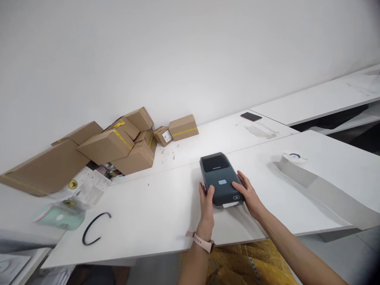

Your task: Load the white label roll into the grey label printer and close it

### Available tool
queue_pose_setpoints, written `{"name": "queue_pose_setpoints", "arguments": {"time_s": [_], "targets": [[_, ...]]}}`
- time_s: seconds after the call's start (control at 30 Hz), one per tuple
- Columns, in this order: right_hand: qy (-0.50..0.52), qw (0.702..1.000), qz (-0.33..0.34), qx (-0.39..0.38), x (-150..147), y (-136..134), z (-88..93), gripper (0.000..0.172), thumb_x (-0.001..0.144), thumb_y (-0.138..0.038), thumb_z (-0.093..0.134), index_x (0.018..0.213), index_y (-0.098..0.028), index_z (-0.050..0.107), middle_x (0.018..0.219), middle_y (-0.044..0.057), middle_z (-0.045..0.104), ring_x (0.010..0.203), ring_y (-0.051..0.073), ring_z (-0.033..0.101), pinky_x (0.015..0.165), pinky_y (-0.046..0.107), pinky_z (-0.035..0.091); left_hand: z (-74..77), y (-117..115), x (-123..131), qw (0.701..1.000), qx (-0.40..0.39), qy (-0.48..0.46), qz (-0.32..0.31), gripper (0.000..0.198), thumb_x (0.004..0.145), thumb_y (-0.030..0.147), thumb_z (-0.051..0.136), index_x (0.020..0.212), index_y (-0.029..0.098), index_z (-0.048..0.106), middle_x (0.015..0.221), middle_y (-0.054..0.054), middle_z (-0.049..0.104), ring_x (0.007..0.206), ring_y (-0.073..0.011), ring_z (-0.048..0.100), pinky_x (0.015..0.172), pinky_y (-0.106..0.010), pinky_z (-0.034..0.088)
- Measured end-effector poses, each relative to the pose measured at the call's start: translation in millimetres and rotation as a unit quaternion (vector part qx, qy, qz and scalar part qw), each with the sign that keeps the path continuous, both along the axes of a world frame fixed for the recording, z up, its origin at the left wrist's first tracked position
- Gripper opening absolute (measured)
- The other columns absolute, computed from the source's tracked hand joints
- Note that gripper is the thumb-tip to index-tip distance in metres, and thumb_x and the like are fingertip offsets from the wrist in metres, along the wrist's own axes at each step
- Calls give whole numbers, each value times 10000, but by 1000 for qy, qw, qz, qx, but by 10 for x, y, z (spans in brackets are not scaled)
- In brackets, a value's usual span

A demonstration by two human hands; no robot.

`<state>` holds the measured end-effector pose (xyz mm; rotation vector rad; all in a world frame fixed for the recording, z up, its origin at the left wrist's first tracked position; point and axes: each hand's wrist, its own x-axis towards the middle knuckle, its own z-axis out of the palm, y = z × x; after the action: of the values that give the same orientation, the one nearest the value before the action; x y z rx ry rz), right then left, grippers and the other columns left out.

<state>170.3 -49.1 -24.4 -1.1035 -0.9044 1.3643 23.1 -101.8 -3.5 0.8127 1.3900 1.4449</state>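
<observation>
A dark grey label printer [220, 174] sits near the table's front edge, with a light blue button on its top and a bit of white paper showing at its front. My left hand [207, 204] grips the printer's left side, thumb on the front left edge. On the opposite side, my right hand [249, 194] wraps the right edge, its thumb on the top. A pink watch strap [202, 242] is round my left wrist. To the right lies a white label roll [297, 159], its long strip [329, 198] unrolled past the table's front edge.
Cardboard boxes [107, 146] are piled at the back left by the wall. Plastic-wrapped packets [89, 186], a mint-green pouch [61, 217] and a black curved band [86, 231] lie at left. A phone [251, 116] rests at the back right of the white table [142, 221].
</observation>
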Motion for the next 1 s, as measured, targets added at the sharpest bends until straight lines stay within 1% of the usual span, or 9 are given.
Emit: {"name": "queue_pose_setpoints", "arguments": {"time_s": [0.1, 0.23, 0.57, 0.67, 0.73, 0.8, 0.87, 0.93, 1.0], "targets": [[32, 996, 60, -63, 45, -22, 56, 779, 756, -557, 701, 1432, -296, 415, 1465, 53, 487, 1304, 290, 488, 1125, 451, 352, 27, 92, -9, 996, 6, -80, -32, 765, 804, 526, 676, 1460, 258, 386, 1510, -80, 433, 1372, -262, 420, 1065, -338, 431], [26, 993, 91, -66, 84, -20, 99, 702, 768, -558, 686, 1390, -305, 481, 1377, 30, 583, 1249, 297, 542, 1118, 484, 356, -4, 129, -36, 995, 30, -86, -31, 708, 774, 468, 724, 1393, 224, 481, 1404, -109, 549, 1288, -281, 512, 1025, -364, 458], [-45, 998, 48, -16, 41, 21, -69, 673, 806, -568, 632, 1389, -267, 483, 1377, 70, 581, 1240, 318, 550, 1040, 507, 442, -131, 238, -90, 998, 52, -15, -29, 686, 808, 451, 667, 1392, 152, 468, 1342, -175, 584, 1151, -290, 613, 925, -369, 513], [-87, 995, 40, 13, 42, -4, -126, 601, 863, -564, 567, 1381, -268, 491, 1362, 70, 593, 1215, 301, 573, 992, 473, 490, -203, 155, -97, 998, 52, 16, -11, 663, 844, 490, 622, 1401, 164, 470, 1390, -166, 549, 1223, -284, 570, 970, -356, 494], [-137, 989, -1, 62, 45, -56, -125, 566, 891, -550, 534, 1386, -280, 483, 1400, 75, 556, 1241, 296, 549, 974, 460, 501, -312, 41, -123, 998, 53, 28, 4, 586, 896, 509, 546, 1388, 194, 499, 1440, -133, 511, 1303, -254, 504, 1032, -332, 452], [-210, 967, -55, 130, 52, -124, -76, 547, 913, -516, 517, 1410, -298, 447, 1478, 80, 464, 1321, 297, 462, 989, 467, 483, -462, -82, -172, 999, 45, 17, 26, 504, 933, 509, 477, 1330, 210, 561, 1440, -106, 517, 1321, -225, 488, 1066, -319, 424], [-288, 929, -71, 222, 65, -183, 8, 490, 941, -457, 490, 1405, -309, 443, 1513, 76, 405, 1374, 291, 383, 1034, 487, 438, -607, -174, -232, 998, 57, -17, 31, 463, 927, 482, 499, 1266, 186, 602, 1384, -123, 567, 1257, -235, 547, 1058, -357, 436], [-338, 886, -33, 315, 78, -213, 86, 411, 968, -388, 450, 1371, -311, 477, 1497, 63, 422, 1391, 275, 351, 1091, 502, 375, -698, -218, -280, 996, 74, -38, 18, 406, 898, 429, 556, 1192, 161, 636, 1294, -135, 630, 1170, -241, 606, 1033, -388, 457], [-363, 855, 13, 369, 88, -214, 118, 377, 986, -338, 410, 1352, -312, 494, 1458, 50, 472, 1398, 260, 339, 1129, 514, 323, -723, -223, -303, 995, 89, -49, 7, 341, 866, 364, 597, 1123, 149, 663, 1213, -130, 674, 1111, -237, 634, 1019, -399, 464]]}}
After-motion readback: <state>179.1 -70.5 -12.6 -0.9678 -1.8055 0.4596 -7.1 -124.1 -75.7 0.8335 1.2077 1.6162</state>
